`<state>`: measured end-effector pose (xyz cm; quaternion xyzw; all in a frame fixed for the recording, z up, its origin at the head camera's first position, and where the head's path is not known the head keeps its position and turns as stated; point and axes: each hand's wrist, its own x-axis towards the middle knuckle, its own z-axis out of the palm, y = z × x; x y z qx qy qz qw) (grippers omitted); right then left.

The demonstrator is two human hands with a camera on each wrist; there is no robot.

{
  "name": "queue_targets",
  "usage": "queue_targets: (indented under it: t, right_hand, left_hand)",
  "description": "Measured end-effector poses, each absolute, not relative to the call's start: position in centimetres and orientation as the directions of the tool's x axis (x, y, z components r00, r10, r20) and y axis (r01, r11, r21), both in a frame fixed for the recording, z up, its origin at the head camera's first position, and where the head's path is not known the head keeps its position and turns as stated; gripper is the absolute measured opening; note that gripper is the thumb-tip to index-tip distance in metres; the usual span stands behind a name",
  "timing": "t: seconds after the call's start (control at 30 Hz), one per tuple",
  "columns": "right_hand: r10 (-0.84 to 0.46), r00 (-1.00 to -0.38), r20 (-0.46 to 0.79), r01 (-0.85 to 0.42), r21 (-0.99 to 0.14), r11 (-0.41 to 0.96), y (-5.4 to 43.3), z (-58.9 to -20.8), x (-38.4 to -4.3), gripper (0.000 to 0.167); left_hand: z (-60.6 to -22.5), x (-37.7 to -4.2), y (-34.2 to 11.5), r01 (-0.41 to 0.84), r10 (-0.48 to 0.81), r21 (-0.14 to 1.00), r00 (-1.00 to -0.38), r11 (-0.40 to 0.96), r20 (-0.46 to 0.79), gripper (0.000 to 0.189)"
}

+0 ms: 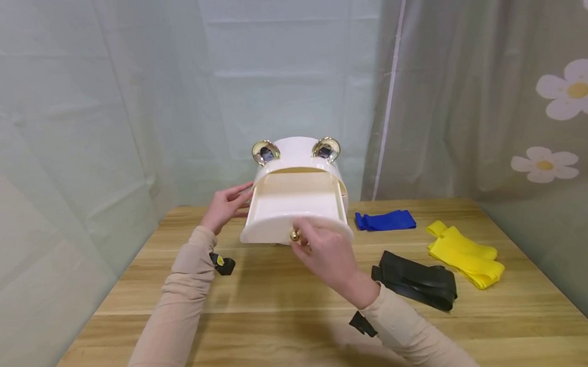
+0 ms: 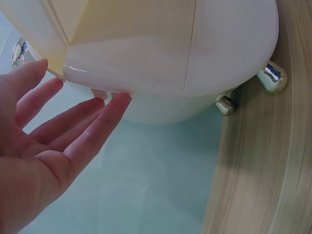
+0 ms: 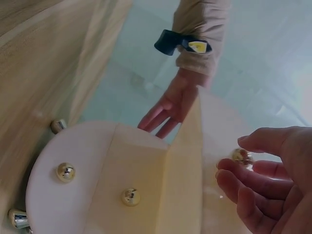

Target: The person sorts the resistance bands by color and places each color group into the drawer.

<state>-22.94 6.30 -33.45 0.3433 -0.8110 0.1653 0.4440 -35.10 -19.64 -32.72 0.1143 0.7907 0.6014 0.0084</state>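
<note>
A glossy white drawer box (image 1: 296, 147) with two round gold-rimmed eyes on top stands on the table. Its top drawer (image 1: 295, 200) is pulled far out toward me, and the part of its inside that shows holds nothing. My right hand (image 1: 328, 256) pinches the gold knob (image 3: 242, 157) on that drawer's front between thumb and fingers. On the box's left side, my left hand (image 2: 63, 126) rests its fingertips against the white wall, fingers fairly straight and spread. Below the open drawer, two closed fronts carry a gold knob (image 3: 130, 197) and another gold knob (image 3: 66, 172).
Right of the box lie a folded blue band (image 1: 386, 221), a folded yellow band (image 1: 464, 255) and a folded black band (image 1: 416, 279) on the wooden table (image 1: 281, 328). Short gold feet (image 2: 273, 77) hold the box up. Pale curtains (image 1: 293, 67) hang behind the table.
</note>
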Motion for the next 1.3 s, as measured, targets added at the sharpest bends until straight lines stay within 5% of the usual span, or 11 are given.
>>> queue_targets:
  t: [0.3,0.53,1.3]
  right_hand:
    - [-0.416,-0.303,0.857,-0.743,0.061,0.667,8.1,-30.9,-19.8,0.02]
    - [-0.414,-0.326,0.85,-0.733,0.049,0.678,10.2,-30.2,-18.9,0.02]
    - [-0.404,-0.659,0.635,-0.563,-0.059,0.825,19.8,-34.6,-20.9,0.031]
  left_hand:
    - [-32.9,-35.2,-19.1,0.179,0.183,0.944,-0.974,0.277,0.132,0.055]
    - [-33.2,-35.4,-19.0,0.203,0.175,0.94,-0.972,0.275,0.159,0.055]
    - [-33.2,-35.3,-19.5,0.214,0.167,0.926,-0.972,0.311,0.168,0.057]
